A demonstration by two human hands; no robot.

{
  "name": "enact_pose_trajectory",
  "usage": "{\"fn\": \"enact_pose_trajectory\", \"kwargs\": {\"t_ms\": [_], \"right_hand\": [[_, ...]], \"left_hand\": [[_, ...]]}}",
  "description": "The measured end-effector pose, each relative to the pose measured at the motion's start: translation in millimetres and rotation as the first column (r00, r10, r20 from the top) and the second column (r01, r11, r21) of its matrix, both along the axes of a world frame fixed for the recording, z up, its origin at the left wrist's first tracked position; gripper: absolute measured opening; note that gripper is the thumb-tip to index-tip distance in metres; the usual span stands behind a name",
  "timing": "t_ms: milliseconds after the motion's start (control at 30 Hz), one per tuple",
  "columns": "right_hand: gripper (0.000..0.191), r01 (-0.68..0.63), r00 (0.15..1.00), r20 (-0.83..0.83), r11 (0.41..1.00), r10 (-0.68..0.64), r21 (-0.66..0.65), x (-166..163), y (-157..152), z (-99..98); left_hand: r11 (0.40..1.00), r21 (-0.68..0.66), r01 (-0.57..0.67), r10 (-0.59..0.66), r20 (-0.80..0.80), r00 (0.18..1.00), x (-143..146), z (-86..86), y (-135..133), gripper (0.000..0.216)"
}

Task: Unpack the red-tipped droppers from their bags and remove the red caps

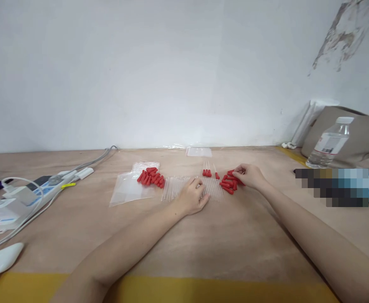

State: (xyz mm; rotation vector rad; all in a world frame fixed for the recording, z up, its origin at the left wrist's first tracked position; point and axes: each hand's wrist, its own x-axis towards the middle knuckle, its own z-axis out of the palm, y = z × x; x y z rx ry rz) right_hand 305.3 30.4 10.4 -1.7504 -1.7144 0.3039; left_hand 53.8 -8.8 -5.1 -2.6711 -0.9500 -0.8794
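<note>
My left hand (193, 197) lies over a row of thin clear tubes (172, 187), its fingers loosely bent and the thumb apart. It covers the middle of the row. At the right pile of red rubber bulbs (227, 185), my right hand (249, 174) has thumb and fingers pinched on a red rubber bulb (231, 173), partly hidden by the fingertips. Behind the row lie three droppers (207, 172), clear tubes with red bulbs on their near ends. Another dropper (216, 175) lies slightly to their right.
A larger pile of red bulbs (149, 176) sits on clear plastic bags (124, 189) at left. Another bag (199, 152) lies near the wall. Farther left are a power strip (50, 189) and cables. A water bottle (331, 143) stands at right beside a grey-brown bag (366, 130).
</note>
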Motion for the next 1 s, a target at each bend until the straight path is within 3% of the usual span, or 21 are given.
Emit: {"fn": "enact_pose_trajectory", "kwargs": {"t_ms": [200,433,633,833,1000], "right_hand": [[0.026,0.02,1.0,-0.021,0.999,-0.021,-0.04,0,-2,2.9],[0.022,0.111,0.96,0.252,0.992,-0.124,0.066,-16,-2,13.5],[0.026,0.158,0.93,0.349,0.983,-0.117,-0.091,-53,23,25.4],[0.012,0.259,0.927,0.351,0.905,-0.135,-0.337,-77,50,22.7],[0.01,0.27,0.928,0.355,0.862,-0.114,-0.429,-83,57,21.8]], "left_hand": [[0.999,0.013,-0.035,0.035,0.022,0.999,-29,3.4,-14,0.024],[0.993,0.022,-0.118,0.116,0.085,0.99,-53,2.9,-22,0.02],[0.989,0.031,-0.148,0.145,0.079,0.986,-47,2.6,-19,0.019],[0.988,0.037,-0.147,0.143,0.095,0.985,-49,0.4,-18,0.016],[0.989,0.028,-0.143,0.14,0.084,0.987,-49,-1.6,-17,0.015]]}}
